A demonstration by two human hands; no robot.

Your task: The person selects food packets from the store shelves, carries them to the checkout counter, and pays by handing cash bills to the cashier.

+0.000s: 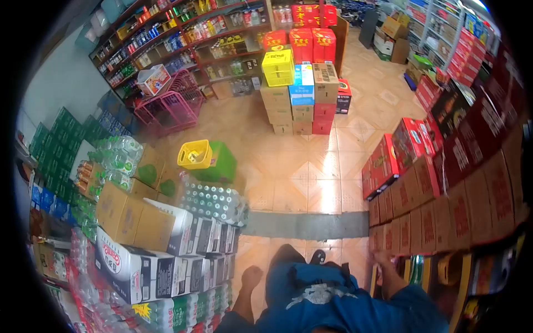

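Orange floor tiles (pixel 311 183) are spreading out below us across a shop crowded with stacked goods. We are looking down past our blue shirt. Our left hand (pixel 251 276) is hanging curled into a loose fist, holding nothing that we can make out, just beside the white cartons (pixel 166 261) piled at our left; it is nearly touching their near corner, and the stack's long side is running away from us toward the packs of bottled water (pixel 214 201). Our right hand (pixel 382 258) is reaching out to the row of brown cartons (pixel 444 216) on our right, fingers resting against the nearest lower box; whether it is gripping an edge or only touching, we cannot tell. That row is stretching forward and to the right, so the right hand is the nearer one to it, while the left is the nearer one to the white cartons. Further out, a yellow basket (pixel 194 154) is sitting on a green crate (pixel 219 165), and beyond it a tall stack of boxes (pixel 302 83) is standing mid-floor before the shelves (pixel 183 33).
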